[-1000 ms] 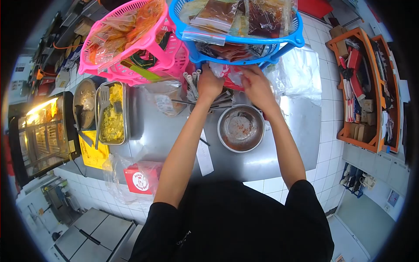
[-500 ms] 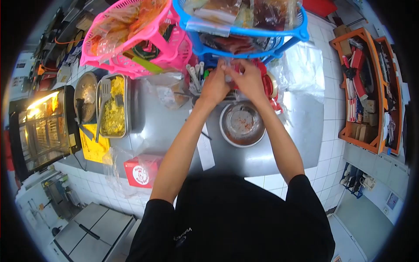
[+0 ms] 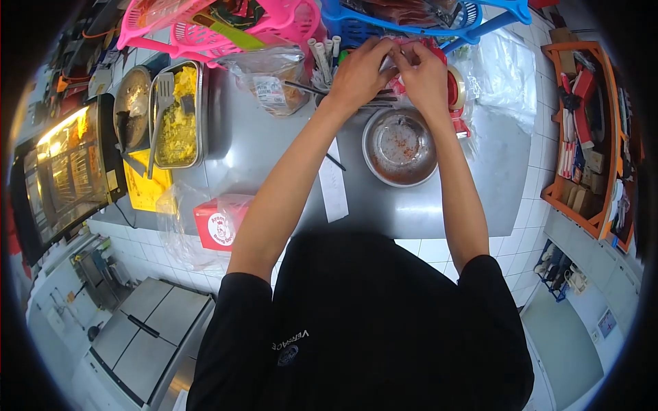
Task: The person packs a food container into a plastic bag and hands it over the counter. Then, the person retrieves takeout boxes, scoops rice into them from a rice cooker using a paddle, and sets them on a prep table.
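Observation:
My left hand [image 3: 362,74] and my right hand [image 3: 423,77] meet at the back of the metal table, fingers bent and pinched together. Something small and pale, perhaps clear plastic, shows between the fingertips, but they mostly hide it. Just below the hands sits a round steel bowl [image 3: 400,146] with reddish specks inside. Red packaging [image 3: 439,49] lies behind my right hand, and a roll of tape [image 3: 456,88] is beside it. White-capped markers or sticks [image 3: 322,58] stand left of my left hand.
A pink basket [image 3: 205,42] and a blue basket [image 3: 473,31] line the back. To the left are a tray of yellow food [image 3: 179,130] with a spatula, a bagged item [image 3: 277,89] and a red box [image 3: 218,222]. A paper strip [image 3: 334,188] lies near the middle.
The camera view has shifted, so the table and baskets sit higher and slightly to the right. My hands stay close together above the bowl, fingers still pinched.

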`<state>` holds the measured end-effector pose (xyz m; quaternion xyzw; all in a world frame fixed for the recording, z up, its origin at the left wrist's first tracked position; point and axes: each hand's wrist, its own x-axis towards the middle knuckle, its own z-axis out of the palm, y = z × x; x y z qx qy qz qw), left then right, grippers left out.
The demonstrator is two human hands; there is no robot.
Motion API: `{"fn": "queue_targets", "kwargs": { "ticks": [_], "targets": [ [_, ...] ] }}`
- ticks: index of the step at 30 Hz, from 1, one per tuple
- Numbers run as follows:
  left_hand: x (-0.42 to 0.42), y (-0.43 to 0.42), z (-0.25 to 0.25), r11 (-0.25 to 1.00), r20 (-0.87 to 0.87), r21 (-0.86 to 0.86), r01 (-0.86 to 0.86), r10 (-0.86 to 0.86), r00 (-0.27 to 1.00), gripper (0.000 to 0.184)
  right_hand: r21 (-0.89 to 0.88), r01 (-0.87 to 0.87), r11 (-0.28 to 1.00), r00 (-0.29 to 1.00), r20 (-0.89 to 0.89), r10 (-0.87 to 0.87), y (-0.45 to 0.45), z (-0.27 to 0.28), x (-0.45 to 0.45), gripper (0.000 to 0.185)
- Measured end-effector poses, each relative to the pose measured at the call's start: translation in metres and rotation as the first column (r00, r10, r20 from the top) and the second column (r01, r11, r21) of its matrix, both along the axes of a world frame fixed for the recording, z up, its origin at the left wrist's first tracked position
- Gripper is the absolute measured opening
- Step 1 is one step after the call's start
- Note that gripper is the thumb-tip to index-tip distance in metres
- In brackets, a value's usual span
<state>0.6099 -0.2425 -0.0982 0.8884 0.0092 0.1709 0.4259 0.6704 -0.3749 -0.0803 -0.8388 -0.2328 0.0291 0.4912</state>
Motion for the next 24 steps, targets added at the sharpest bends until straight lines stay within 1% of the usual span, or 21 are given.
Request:
{"fn": "queue_targets", "kwargs": {
  "ticks": [3,5,6,8,9,11,14,17,18,20,21,23,24],
  "targets": [
    [-0.004,-0.01,0.009,0.995,-0.06,-0.044,-0.085,0.083,0.995,0.042,0.001,0.009,1.0,0.997,-0.072,-0.009,-0.004,0.011,-0.003,0.021],
    [-0.006,-0.011,0.015,0.995,-0.063,-0.023,-0.101,0.099,0.993,0.039,0.013,0.004,1.0,0.989,-0.146,-0.002,-0.011,0.014,-0.002,0.019],
    [-0.007,-0.012,0.015,0.995,-0.065,-0.013,-0.104,0.103,0.993,0.037,-0.01,0.011,1.0,0.993,-0.119,-0.012,-0.014,0.016,-0.004,0.02],
    [-0.002,-0.009,0.005,0.995,0.014,0.051,-0.081,0.08,0.997,0.037,-0.046,0.026,0.999,0.998,-0.047,-0.029,-0.017,0.023,-0.003,0.021],
    [0.0,-0.008,0.003,0.994,0.049,0.082,-0.072,0.068,0.996,0.037,-0.012,0.023,1.0,0.999,-0.031,-0.023,-0.017,0.019,-0.001,0.021],
    [0.002,-0.01,-0.002,0.987,0.039,0.144,-0.07,0.065,0.997,0.037,0.048,0.017,0.999,1.0,-0.011,-0.016,-0.02,0.005,-0.002,0.022],
    [0.008,-0.01,-0.002,0.966,0.059,0.24,-0.094,0.082,0.995,0.036,0.145,0.053,0.988,0.991,-0.127,-0.035,-0.02,0.012,-0.006,0.021],
    [0.008,-0.015,-0.007,0.949,0.128,0.288,-0.132,0.098,0.987,0.036,-0.021,0.094,0.995,0.992,-0.086,-0.096,-0.017,0.026,-0.009,0.018],
    [0.008,-0.015,-0.002,0.942,0.162,0.301,-0.151,0.106,0.981,0.036,0.031,0.044,0.999,0.997,-0.068,-0.041,-0.017,0.025,-0.006,0.018],
    [0.008,-0.013,0.006,0.978,0.014,0.188,-0.091,0.09,0.996,0.039,0.136,-0.058,0.989,0.998,-0.026,0.062,-0.018,0.017,0.003,0.019],
    [0.006,-0.014,0.009,0.99,-0.063,0.123,-0.063,0.071,0.995,0.041,0.005,-0.116,0.993,0.993,-0.025,0.116,-0.021,0.014,0.007,0.021],
    [-0.004,-0.012,-0.004,0.999,-0.102,-0.049,-0.022,0.017,0.995,0.044,-0.259,-0.226,0.939,0.974,-0.039,0.223,-0.029,0.012,0.015,0.025],
    [-0.006,-0.01,-0.005,0.991,-0.112,-0.131,-0.005,-0.01,0.994,0.045,-0.319,-0.218,0.922,0.975,-0.039,0.217,-0.028,0.014,0.016,0.026]
  ]
}}
